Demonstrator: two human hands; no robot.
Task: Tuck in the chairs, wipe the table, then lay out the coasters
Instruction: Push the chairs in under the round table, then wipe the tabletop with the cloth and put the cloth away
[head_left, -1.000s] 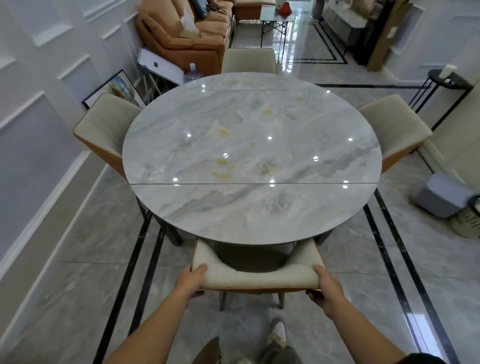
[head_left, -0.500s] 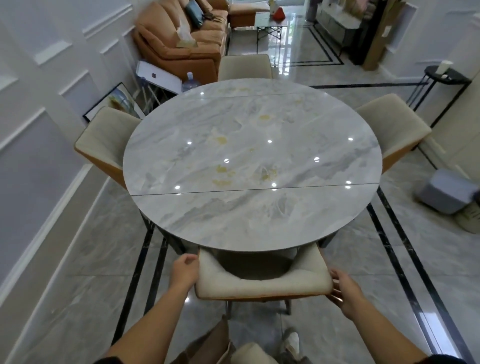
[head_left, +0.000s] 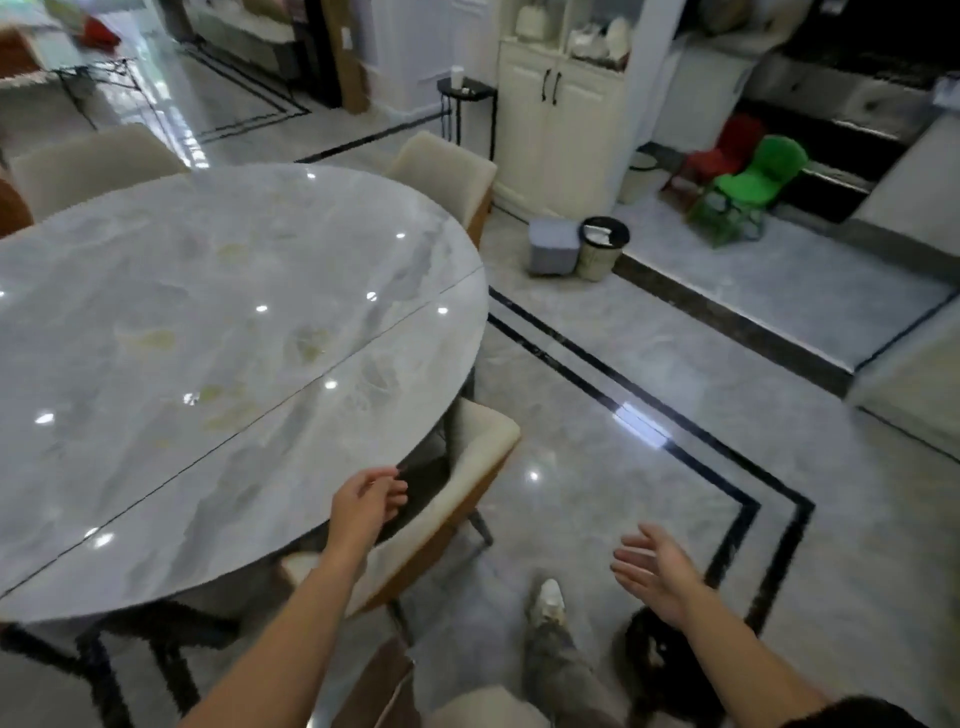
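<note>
Dining room, head cam: your L hand (head_left: 369, 499) hovers at the rim of the round marble table (head_left: 208, 338), fingers loosely curled, gripping nothing. Your R hand (head_left: 657, 566) hangs over the tiled floor (head_left: 675, 338), fingers straight & apart, empty. The near cream chair (head_left: 467, 483) sits pushed under the tabletop at the table's 4 o'clock, backrest just beside your L hand. A second chair (head_left: 447, 171) stands at approx. 1 o'clock, a third chair (head_left: 88, 161) at 11. Farther out at 2 o'clock, a grey stool (head_left: 553, 252) sits just beside a waste bin (head_left: 602, 247).
</note>
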